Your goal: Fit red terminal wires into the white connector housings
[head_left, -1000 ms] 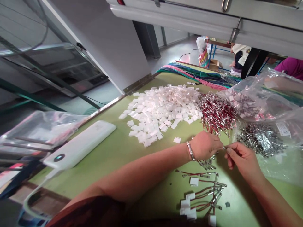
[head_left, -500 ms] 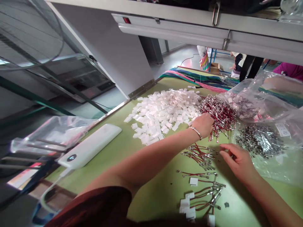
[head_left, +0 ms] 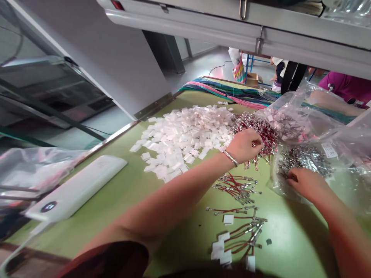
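Note:
My left hand (head_left: 245, 144), with a bangle (head_left: 231, 157) at its wrist, is closed over the near edge of a heap of short red wires with metal ends (head_left: 257, 125). Its fingertips curl together, and whatever they hold is hidden. At the clear bag of metal terminals (head_left: 307, 159), my right hand (head_left: 308, 181) has thumb and fingers pinched at the near side; what lies between them is too small to make out. Below my left wrist lies a loose bunch of red wires (head_left: 236, 187). Nearer me are red wires joined to white plastic housings (head_left: 218, 250).
A broad pile of white housings (head_left: 185, 135) covers the table's left middle. A white power bank (head_left: 78, 187) with a cable lies at the left edge. Bundled long wires (head_left: 220, 90) run along the back. Overhead hangs a lamp rail (head_left: 185, 29). A person in a purple top (head_left: 344, 87) is beyond.
My right hand has moved right and forward to the bag of metal terminals. My left hand has drawn slightly up from the red wires, fingers curled. The view has shifted right.

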Action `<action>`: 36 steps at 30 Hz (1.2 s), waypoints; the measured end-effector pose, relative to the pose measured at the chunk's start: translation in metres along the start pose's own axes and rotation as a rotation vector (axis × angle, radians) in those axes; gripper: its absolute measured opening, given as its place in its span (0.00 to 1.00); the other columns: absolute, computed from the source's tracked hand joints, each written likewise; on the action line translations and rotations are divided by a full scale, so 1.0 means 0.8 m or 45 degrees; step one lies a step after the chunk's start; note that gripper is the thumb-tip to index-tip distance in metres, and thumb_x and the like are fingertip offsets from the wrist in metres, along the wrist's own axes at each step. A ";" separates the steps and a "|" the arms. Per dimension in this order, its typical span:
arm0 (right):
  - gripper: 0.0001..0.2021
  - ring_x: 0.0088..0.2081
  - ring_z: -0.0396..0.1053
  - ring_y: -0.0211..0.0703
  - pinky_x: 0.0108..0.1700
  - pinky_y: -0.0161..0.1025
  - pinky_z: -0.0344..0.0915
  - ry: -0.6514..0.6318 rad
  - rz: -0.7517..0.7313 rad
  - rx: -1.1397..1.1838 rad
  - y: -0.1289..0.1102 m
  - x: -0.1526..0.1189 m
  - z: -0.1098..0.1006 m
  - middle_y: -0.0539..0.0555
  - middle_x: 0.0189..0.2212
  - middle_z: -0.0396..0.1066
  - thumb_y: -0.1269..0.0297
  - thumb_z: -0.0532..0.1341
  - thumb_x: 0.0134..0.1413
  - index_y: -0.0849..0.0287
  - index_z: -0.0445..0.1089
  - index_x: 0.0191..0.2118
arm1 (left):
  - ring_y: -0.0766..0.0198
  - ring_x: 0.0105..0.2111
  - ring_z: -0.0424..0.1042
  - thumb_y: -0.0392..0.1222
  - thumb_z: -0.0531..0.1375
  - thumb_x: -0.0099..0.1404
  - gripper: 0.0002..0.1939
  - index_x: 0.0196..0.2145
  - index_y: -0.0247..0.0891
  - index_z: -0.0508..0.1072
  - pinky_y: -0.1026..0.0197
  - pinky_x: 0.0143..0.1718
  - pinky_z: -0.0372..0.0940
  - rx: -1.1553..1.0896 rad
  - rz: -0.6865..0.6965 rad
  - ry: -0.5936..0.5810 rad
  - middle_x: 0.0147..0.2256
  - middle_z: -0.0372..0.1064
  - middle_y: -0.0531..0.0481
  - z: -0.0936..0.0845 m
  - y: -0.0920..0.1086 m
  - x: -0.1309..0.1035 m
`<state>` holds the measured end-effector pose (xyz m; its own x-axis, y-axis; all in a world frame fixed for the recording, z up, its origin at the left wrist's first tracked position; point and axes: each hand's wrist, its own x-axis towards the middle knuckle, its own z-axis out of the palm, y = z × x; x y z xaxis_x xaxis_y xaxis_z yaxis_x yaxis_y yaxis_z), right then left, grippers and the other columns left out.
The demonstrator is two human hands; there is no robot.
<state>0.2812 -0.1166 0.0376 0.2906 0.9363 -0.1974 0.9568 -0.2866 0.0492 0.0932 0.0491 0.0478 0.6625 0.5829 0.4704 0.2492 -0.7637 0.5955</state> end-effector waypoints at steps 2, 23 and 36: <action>0.07 0.26 0.68 0.43 0.23 0.36 0.47 0.035 -0.001 -0.096 -0.009 0.002 0.011 0.55 0.26 0.73 0.64 0.57 0.52 0.56 0.70 0.27 | 0.67 0.29 0.66 0.36 0.60 0.56 0.04 0.24 0.36 0.72 0.60 0.35 0.64 -0.229 -0.124 0.057 0.27 0.70 0.50 0.005 0.000 0.002; 0.10 0.23 0.68 0.40 0.28 0.36 0.63 0.473 -0.254 0.914 -0.073 -0.020 0.009 0.49 0.22 0.72 0.57 0.54 0.57 0.55 0.70 0.35 | 0.69 0.30 0.72 0.35 0.56 0.60 0.02 0.30 0.34 0.66 0.63 0.33 0.68 -1.081 -0.492 -0.295 0.30 0.73 0.48 -0.006 0.027 -0.073; 0.09 0.28 0.69 0.39 0.32 0.36 0.64 0.726 -0.391 0.962 -0.085 -0.031 0.004 0.51 0.28 0.74 0.63 0.55 0.58 0.55 0.73 0.37 | 0.71 0.24 0.62 0.37 0.54 0.63 0.08 0.30 0.35 0.72 0.68 0.26 0.59 -0.660 -0.357 -0.283 0.24 0.65 0.54 0.017 0.038 -0.091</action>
<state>0.2088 -0.1207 0.0362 0.1824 0.8924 0.4128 0.7908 0.1164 -0.6009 0.0622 -0.0202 0.0225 0.7664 0.6274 0.1375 0.0966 -0.3242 0.9410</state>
